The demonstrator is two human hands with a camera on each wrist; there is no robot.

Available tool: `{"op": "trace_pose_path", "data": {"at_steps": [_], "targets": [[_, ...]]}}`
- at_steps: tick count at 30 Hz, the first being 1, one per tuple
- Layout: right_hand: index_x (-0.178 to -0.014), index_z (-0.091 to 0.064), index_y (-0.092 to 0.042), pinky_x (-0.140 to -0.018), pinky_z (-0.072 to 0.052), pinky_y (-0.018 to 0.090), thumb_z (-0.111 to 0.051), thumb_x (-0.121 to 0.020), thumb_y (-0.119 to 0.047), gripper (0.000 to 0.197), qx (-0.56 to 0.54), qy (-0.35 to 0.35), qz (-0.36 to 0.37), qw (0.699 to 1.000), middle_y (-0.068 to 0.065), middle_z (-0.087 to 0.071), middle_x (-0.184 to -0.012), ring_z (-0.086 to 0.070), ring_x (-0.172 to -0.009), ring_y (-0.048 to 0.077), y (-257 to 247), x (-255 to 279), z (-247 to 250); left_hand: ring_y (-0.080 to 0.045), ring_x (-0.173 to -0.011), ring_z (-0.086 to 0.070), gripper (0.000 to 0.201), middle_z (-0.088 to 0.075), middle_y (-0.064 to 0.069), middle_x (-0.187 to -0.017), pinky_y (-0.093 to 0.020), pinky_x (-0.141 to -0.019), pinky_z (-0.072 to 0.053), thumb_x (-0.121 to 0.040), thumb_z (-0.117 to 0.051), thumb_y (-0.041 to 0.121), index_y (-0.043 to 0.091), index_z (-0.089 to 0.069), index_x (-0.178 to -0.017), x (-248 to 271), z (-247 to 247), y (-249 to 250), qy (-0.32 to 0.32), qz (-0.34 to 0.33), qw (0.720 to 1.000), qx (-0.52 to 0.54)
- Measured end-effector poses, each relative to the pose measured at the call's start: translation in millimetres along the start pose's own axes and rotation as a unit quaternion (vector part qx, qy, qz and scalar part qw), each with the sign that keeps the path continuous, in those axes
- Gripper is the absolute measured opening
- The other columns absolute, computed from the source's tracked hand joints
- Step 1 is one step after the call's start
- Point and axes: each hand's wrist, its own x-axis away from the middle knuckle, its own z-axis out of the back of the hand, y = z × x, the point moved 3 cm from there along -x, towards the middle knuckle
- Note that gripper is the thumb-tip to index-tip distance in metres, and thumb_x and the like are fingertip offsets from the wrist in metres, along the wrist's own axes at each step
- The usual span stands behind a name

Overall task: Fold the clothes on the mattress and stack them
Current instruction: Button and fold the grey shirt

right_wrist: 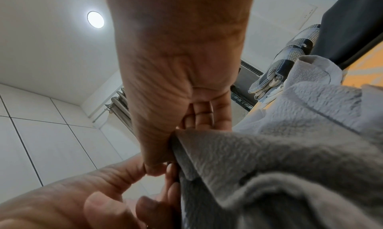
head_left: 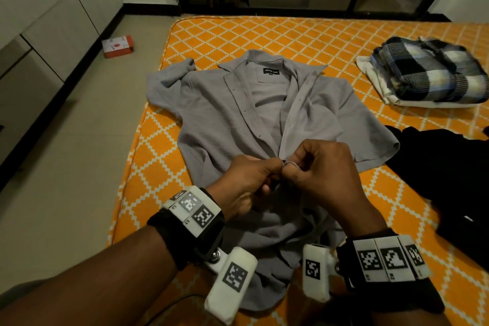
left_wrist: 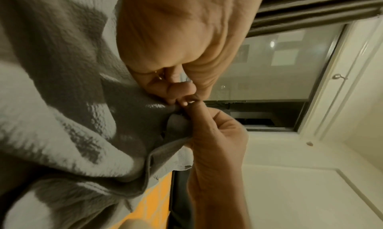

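Note:
A grey button-up shirt lies face up and unbuttoned on the orange patterned mattress, collar away from me. Both hands meet at its front opening, about halfway down. My left hand pinches the left front edge, and my right hand pinches the right front edge, lifting the cloth slightly. In the left wrist view my left hand pinches the grey shirt fingertip to fingertip with the right hand. The right wrist view has my right hand on the shirt's edge, beside the left hand.
A folded plaid shirt sits on a folded white garment at the mattress's far right. A black garment lies loose at the right. A red and white box is on the tiled floor left of the mattress.

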Motion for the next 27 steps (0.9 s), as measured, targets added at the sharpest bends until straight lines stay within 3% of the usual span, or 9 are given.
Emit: {"op": "trace_pose_path", "data": {"at_steps": [6,11,14,16,18,19,22,24,27], "targets": [[-0.075,-0.081,-0.022,-0.066,-0.064,0.039,-0.086,-0.079,-0.011,0.013,-0.081,-0.118,-0.028,0.989,-0.009,-0.075,-0.066,-0.073,-0.062,0.004,6.7,1.3,3.2,-0.011,-0.048,-0.050,0.025,-0.062,-0.010,-0.071,-0.021,-0.041,-0.039,-0.089,-0.079,0.022,-0.001,-0.074,-0.095,-2.2,1.3,-6.3,0.004,-0.039,0.998,-0.044],[-0.075,-0.084,-0.019,-0.068,-0.062,0.031,-0.086,-0.081,-0.015,0.007,-0.101,-0.225,-0.075,0.966,-0.003,-0.077,-0.071,-0.075,-0.069,0.012,7.9,4.9,2.3,-0.009,-0.042,-0.050,0.017,-0.065,-0.006,-0.064,-0.022,-0.040,-0.040,-0.096,-0.070,0.018,0.002,-0.075,-0.093,-3.6,-2.5,-11.5,-0.040,-0.042,0.986,-0.153],[-0.069,-0.077,-0.011,-0.064,-0.058,0.036,-0.085,-0.082,-0.019,0.018,-0.150,-0.074,-0.145,0.975,0.006,-0.073,-0.064,-0.071,-0.060,0.015,20.3,-7.2,6.9,-0.012,-0.057,-0.057,0.020,-0.067,-0.007,-0.073,-0.023,-0.049,-0.048,-0.098,-0.068,0.022,0.003,-0.075,-0.094,-3.2,-5.7,-18.5,-0.094,-0.050,0.961,-0.254],[-0.063,-0.068,-0.013,-0.061,-0.056,0.036,-0.085,-0.080,-0.045,0.040,-0.088,0.040,-0.172,0.980,0.003,-0.069,-0.059,-0.067,-0.056,0.014,28.5,-25.1,-1.5,-0.012,-0.060,-0.059,0.022,-0.068,-0.007,-0.074,-0.024,-0.054,-0.050,-0.097,-0.070,0.022,0.002,-0.075,-0.091,-3.5,-10.3,-22.3,-0.118,-0.079,0.942,-0.303],[-0.071,-0.063,-0.015,-0.055,-0.048,0.034,-0.081,-0.068,-0.071,0.058,0.012,0.086,-0.200,0.976,0.000,-0.067,-0.065,-0.065,-0.062,0.018,33.1,-37.1,-17.9,-0.010,-0.056,-0.058,0.023,-0.069,-0.006,-0.071,-0.024,-0.054,-0.050,-0.096,-0.073,0.022,0.001,-0.075,-0.088,-3.4,-14.2,-25.4,-0.134,-0.100,0.927,-0.336],[-0.080,-0.062,-0.016,-0.057,-0.045,0.033,-0.080,-0.065,-0.073,0.062,0.035,0.083,-0.214,0.973,0.001,-0.068,-0.075,-0.066,-0.070,0.023,37.9,-40.2,-27.1,-0.008,-0.054,-0.058,0.021,-0.070,-0.005,-0.071,-0.024,-0.055,-0.050,-0.094,-0.074,0.021,0.002,-0.076,-0.087,-4.1,-13.7,-25.5,-0.134,-0.108,0.922,-0.348],[-0.098,-0.061,-0.012,-0.069,-0.043,0.034,-0.085,-0.071,-0.045,0.048,0.008,0.073,-0.240,0.968,0.011,-0.070,-0.099,-0.066,-0.096,0.037,56.2,-48.3,-39.5,-0.003,-0.056,-0.065,0.015,-0.076,0.000,-0.074,-0.025,-0.057,-0.055,-0.092,-0.076,0.023,0.012,-0.077,-0.082,-8.1,-4.2,-14.1,-0.075,-0.174,0.910,-0.367],[-0.105,-0.064,-0.013,-0.074,-0.043,0.031,-0.087,-0.071,-0.029,0.045,-0.005,0.086,-0.254,0.963,0.010,-0.071,-0.106,-0.066,-0.103,0.035,64.2,-54.3,-31.8,-0.002,-0.063,-0.068,0.014,-0.074,0.004,-0.074,-0.024,-0.060,-0.059,-0.093,-0.074,0.025,0.019,-0.075,-0.080,-14.3,6.1,2.6,0.018,-0.256,0.895,-0.364],[-0.120,-0.067,-0.016,-0.082,-0.056,0.034,-0.095,-0.064,-0.024,0.064,-0.052,0.094,-0.280,0.954,0.008,-0.074,-0.105,-0.070,-0.102,0.029,69.5,-60.7,-22.0,-0.003,-0.067,-0.068,0.006,-0.071,0.009,-0.078,-0.014,-0.061,-0.054,-0.093,-0.072,0.021,0.021,-0.073,-0.087,-27.8,17.4,24.9,0.112,-0.316,0.873,-0.353]]}}
